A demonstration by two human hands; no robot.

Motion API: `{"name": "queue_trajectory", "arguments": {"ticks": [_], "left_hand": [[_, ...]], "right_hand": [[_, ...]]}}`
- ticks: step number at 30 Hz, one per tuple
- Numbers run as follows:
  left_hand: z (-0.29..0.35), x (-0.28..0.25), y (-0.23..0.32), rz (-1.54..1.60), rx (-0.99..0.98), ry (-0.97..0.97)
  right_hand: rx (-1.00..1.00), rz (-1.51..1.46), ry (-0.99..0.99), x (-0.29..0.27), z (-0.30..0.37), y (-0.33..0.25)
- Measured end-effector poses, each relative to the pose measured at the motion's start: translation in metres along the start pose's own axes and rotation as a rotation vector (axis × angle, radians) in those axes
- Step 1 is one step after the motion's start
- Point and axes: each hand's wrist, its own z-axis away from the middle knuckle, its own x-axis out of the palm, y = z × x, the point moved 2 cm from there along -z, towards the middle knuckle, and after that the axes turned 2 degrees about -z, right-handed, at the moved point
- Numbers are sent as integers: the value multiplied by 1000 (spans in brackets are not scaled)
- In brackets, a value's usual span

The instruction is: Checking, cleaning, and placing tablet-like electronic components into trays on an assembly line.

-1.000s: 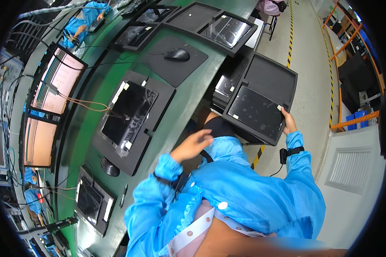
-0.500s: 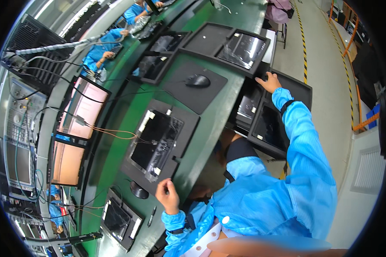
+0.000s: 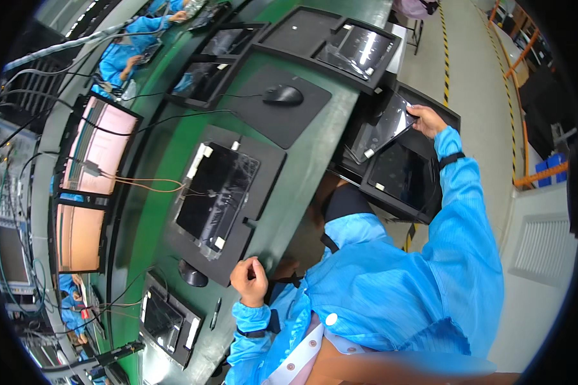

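Note:
My right hand (image 3: 427,120) pinches the edge of a thin, glossy dark display panel (image 3: 385,128), which is tilted over a black two-compartment tray (image 3: 451,122). Another dark panel (image 3: 399,171) lies in the tray's nearer compartment. By the bench edge, my left hand (image 3: 250,282) is curled closed with no object showing in it. Nearest to it is a black pad (image 3: 261,176), on which rests a dark panel (image 3: 215,189) with a clear film strip and white tabs. Thin orange wires (image 3: 149,186) reach that panel.
Farther trays (image 3: 295,32) hold film-covered panels. A black mouse (image 3: 282,95) sits on a mat, another mouse (image 3: 192,274) beside the pad, near a pen (image 3: 216,314) and a framed panel (image 3: 164,321). Two monitors (image 3: 99,144) stand left. Co-workers in blue (image 3: 119,61) sit across the bench.
My right hand has taken hold of a panel at the tray and raised it, tilted. My left hand stays curled by the bench edge. The whole view has shifted slightly.

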Motion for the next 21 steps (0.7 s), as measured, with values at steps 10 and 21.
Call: {"name": "queue_trajectory", "arguments": {"ticks": [10, 21], "left_hand": [[-1, 9, -5, 56, 0, 23], [5, 8, -3, 74, -47, 61]], "right_hand": [[-379, -452, 448, -115, 155, 104], [-200, -264, 702, -124, 105, 90]]}}
